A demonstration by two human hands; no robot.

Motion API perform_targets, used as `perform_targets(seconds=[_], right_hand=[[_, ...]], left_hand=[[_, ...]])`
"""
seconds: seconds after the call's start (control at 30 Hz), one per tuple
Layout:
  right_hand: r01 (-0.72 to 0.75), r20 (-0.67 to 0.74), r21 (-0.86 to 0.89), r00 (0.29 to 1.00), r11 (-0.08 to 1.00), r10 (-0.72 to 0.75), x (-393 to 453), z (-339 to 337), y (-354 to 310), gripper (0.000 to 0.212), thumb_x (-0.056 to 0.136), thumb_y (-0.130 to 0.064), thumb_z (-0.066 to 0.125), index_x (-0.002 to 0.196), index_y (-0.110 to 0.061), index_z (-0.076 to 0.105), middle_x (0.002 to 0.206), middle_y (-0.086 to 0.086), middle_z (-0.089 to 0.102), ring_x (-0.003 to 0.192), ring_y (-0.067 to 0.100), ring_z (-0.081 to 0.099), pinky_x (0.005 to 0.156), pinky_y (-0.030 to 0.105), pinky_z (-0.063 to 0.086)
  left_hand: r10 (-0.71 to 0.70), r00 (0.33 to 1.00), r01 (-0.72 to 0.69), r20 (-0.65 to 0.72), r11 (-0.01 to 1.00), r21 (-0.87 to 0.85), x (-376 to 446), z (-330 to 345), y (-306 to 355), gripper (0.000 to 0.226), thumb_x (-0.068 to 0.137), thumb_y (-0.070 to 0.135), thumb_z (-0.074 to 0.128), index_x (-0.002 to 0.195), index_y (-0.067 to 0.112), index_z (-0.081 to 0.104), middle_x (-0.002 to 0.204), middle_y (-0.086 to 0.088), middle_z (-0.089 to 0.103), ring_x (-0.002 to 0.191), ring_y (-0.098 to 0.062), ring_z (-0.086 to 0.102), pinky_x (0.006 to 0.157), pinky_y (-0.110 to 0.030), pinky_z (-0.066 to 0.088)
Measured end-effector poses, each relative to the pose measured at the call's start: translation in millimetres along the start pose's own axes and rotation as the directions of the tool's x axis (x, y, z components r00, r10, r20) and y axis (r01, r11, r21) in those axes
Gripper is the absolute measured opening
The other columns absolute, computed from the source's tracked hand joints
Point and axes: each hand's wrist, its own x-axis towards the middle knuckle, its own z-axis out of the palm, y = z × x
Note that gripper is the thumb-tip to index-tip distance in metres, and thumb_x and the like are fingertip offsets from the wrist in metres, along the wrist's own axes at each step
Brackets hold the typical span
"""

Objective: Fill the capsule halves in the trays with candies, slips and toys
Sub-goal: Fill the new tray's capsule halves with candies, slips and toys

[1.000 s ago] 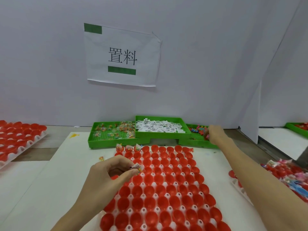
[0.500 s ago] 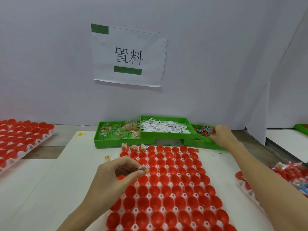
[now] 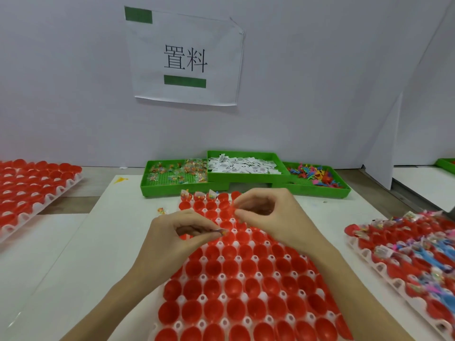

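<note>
I am seeing my left hand [image 3: 182, 238] pinching a small candy packet [image 3: 222, 232] over the middle tray of red capsule halves [image 3: 246, 286]. At two o'clock from it, my right hand [image 3: 268, 215] is pinching something small that I cannot make out. Candies [image 3: 177, 172], slips [image 3: 242, 164] and toys [image 3: 314, 174] are lying in green bins at twelve o'clock.

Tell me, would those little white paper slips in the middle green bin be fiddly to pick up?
Probably. The slips look thin and flat, so likely light and floppy. They lie overlapped in a loose heap, so pinching one may drag neighbours along.
</note>
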Motion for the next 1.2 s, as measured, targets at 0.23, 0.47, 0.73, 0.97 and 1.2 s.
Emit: perform_targets(seconds=[0.23, 0.47, 0.73, 0.97, 1.2], right_hand=[[0.050, 0.077, -0.104, 0.996, 0.993, -0.042, -16.6, 20.8, -5.2, 0.010, 0.086, -0.017, 0.081, 0.095, -0.022, 0.081, 0.086, -0.013, 0.077, 0.083, 0.003, 0.073, 0.076, 0.018, 0.058], [0.028, 0.133, 0.027, 0.991, 0.999, -0.031, -21.7, 10.7, -5.1, 0.012, 0.087, -0.021, 0.081, 0.099, -0.021, 0.080, 0.091, -0.011, 0.078, 0.087, 0.006, 0.075, 0.082, 0.024, 0.061], [-0.041, -0.004, 0.075, 0.999, 0.996, 0.041, -13.0, -23.3, 9.7, 0.016, 0.085, -0.016, 0.083, 0.100, -0.019, 0.078, 0.092, -0.001, 0.078, 0.090, 0.014, 0.075, 0.087, 0.031, 0.061], [-0.134, -0.126, 0.147, 0.980, 0.980, 0.153, -3.4, -32.6, 25.9, 0.010, 0.086, -0.015, 0.081, 0.092, -0.023, 0.081, 0.089, -0.003, 0.080, 0.085, 0.012, 0.076, 0.078, 0.018, 0.057], [-0.155, -0.043, 0.029, 0.987, 0.988, 0.156, 57.9, -15.1, 26.9, 0.010, 0.085, -0.014, 0.082, 0.095, -0.013, 0.080, 0.090, -0.003, 0.080, 0.085, 0.011, 0.077, 0.081, 0.023, 0.060]], left_hand=[[-0.004, 1.000, 0.004, 0.000, 1.000, -0.014, -1.2, 2.3, -3.1, 0.020, 0.072, 0.028, 0.088, 0.089, 0.028, 0.078, 0.082, 0.003, 0.078, 0.078, -0.017, 0.077, 0.076, -0.026, 0.062], [0.068, 0.997, -0.068, -0.036, 0.998, -0.003, -3.8, 9.9, 2.3, 0.019, 0.078, 0.019, 0.088, 0.090, 0.022, 0.074, 0.086, 0.002, 0.076, 0.081, -0.019, 0.076, 0.075, -0.024, 0.061], [0.000, 0.998, -0.008, 0.066, 0.994, 0.113, 24.7, 24.2, 2.6, 0.021, 0.096, 0.034, 0.070, 0.117, 0.034, 0.071, 0.109, 0.015, 0.074, 0.105, -0.007, 0.068, 0.089, -0.024, 0.056], [-0.133, 0.916, -0.196, 0.379, 0.676, 0.710, 59.5, 26.5, -36.2, 0.074, 0.099, 0.069, 0.019, 0.150, 0.026, 0.050, 0.154, 0.013, 0.049, 0.145, -0.006, 0.030, 0.123, -0.028, 0.015], [-0.058, 0.917, -0.290, 0.394, 0.579, 0.762, 56.4, 25.8, -44.5, 0.083, 0.095, 0.072, 0.007, 0.146, 0.026, 0.054, 0.149, 0.012, 0.053, 0.141, -0.008, 0.037, 0.119, -0.028, 0.019]])
